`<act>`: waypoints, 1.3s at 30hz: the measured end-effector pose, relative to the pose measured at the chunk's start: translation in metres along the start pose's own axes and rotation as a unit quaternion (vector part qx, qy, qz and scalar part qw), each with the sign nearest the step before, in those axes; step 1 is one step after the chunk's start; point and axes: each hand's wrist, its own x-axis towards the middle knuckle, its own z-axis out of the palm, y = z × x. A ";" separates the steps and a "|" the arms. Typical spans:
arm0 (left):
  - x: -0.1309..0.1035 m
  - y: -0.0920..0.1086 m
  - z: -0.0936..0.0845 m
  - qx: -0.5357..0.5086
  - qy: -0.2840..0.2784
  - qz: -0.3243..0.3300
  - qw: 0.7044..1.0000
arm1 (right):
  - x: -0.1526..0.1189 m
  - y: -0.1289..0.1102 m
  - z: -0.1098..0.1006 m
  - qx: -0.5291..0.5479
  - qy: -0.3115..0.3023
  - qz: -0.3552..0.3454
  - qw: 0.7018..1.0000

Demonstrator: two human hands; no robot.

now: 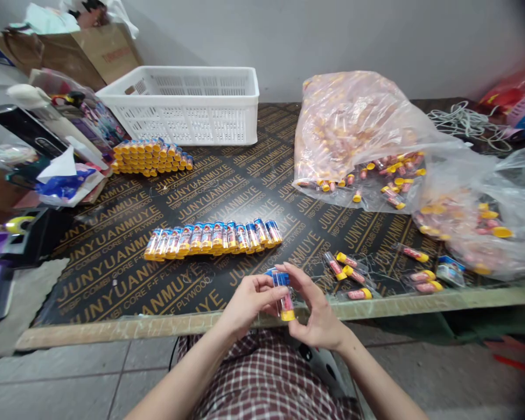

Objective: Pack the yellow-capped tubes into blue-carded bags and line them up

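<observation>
Just above the table's front edge, a small clear tube (287, 304) with a yellow cap and pink contents is held upright between my hands. A blue piece (280, 279), apparently a label, shows at its upper end; whether it is stuck on I cannot tell. My left hand (249, 300) pinches the tube's left side with thumb and fingers. On the other side, my right hand (317, 312) grips it between bent fingers at the top and the thumb near the cap. Beyond them lies a row of blue-labelled tubes (207, 236) with yellow ends.
Several unlabelled tubes (352, 275) lie to the right, near a blue-and-white label stack (450, 270). Plastic bags (354, 128) of tubes fill the back right. A white basket (192, 119) stands behind a pile of labelled tubes (151, 157). A black holder (30, 236) sits left.
</observation>
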 end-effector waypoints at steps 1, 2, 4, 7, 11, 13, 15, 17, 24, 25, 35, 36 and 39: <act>-0.001 0.000 0.001 -0.002 -0.001 -0.001 1.000 | 0.000 0.001 0.000 0.010 0.004 0.002 1.000; -0.001 0.000 0.002 -0.004 0.000 -0.002 1.000 | -0.001 0.001 0.001 0.020 0.010 0.003 1.000; -0.003 -0.001 0.004 -0.008 0.004 -0.002 1.000 | -0.001 0.002 0.003 0.036 0.024 0.006 0.999; -0.003 -0.001 0.005 -0.012 0.006 -0.004 1.000 | -0.001 0.003 0.004 0.060 0.044 0.010 0.997; -0.003 -0.002 0.006 -0.017 0.010 -0.002 1.000 | -0.001 0.003 0.005 0.076 0.056 0.007 0.996; -0.003 -0.002 0.008 -0.017 0.012 -0.004 1.000 | -0.002 0.004 0.006 0.078 0.059 0.005 0.995; -0.004 -0.002 0.009 -0.018 0.011 -0.005 1.000 | -0.003 0.003 0.008 0.078 0.060 0.006 0.995; -0.004 -0.002 0.009 -0.015 0.011 -0.005 1.000 | -0.003 0.002 0.007 0.073 0.054 0.009 0.996; 0.016 -0.007 -0.020 0.277 0.143 0.123 0.942 | 0.051 0.021 -0.029 -0.061 0.069 -0.051 0.994; 0.020 -0.009 -0.026 0.370 0.176 0.150 0.900 | 0.065 0.028 -0.035 -0.085 0.075 -0.053 0.992; 0.032 -0.020 -0.037 0.572 0.186 0.175 0.779 | 0.133 0.068 -0.034 -0.173 -0.020 -0.052 0.983; 0.033 -0.021 -0.037 0.576 0.180 0.178 0.777 | 0.132 0.068 -0.033 -0.178 -0.028 -0.052 0.982; 0.033 -0.023 -0.039 0.582 0.170 0.188 0.773 | 0.125 0.062 -0.038 -0.194 -0.046 -0.053 0.979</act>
